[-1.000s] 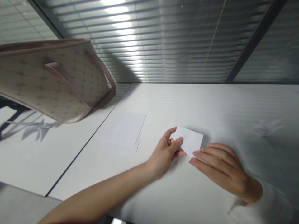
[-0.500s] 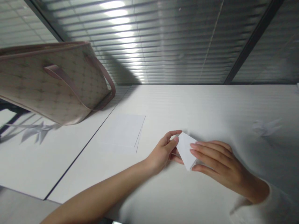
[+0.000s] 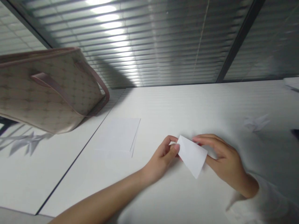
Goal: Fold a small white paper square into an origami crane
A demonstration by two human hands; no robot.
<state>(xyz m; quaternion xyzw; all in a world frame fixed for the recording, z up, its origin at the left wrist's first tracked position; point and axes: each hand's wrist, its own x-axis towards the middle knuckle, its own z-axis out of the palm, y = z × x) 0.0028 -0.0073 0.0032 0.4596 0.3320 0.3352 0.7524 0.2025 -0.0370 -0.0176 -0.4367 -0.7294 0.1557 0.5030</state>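
A small piece of folded white paper point(image 3: 192, 156) is held up over the white table, its pointed lower corner turned towards me. My left hand point(image 3: 162, 158) pinches its left corner, thumb on top and fingers behind. At the right side, my right hand point(image 3: 225, 161) grips the paper, its fingers curled at the far edge and its thumb partly hidden behind the right corner. Flat white sheets point(image 3: 116, 133) lie to the left of my hands. A white folded-paper figure point(image 3: 256, 123) rests on the right.
A beige patterned handbag point(image 3: 51, 96) with pinkish handles stands at the left. In front of it lies another pointed folded-paper figure point(image 3: 28, 143). A dark seam point(image 3: 77, 157) crosses the table point(image 3: 177, 105). Window blinds point(image 3: 163, 46) rise behind its far edge.
My right hand has shifted from the front of the paper to its far edge and behind its right corner. The paper now shows a wider face. The view has turned slightly right.
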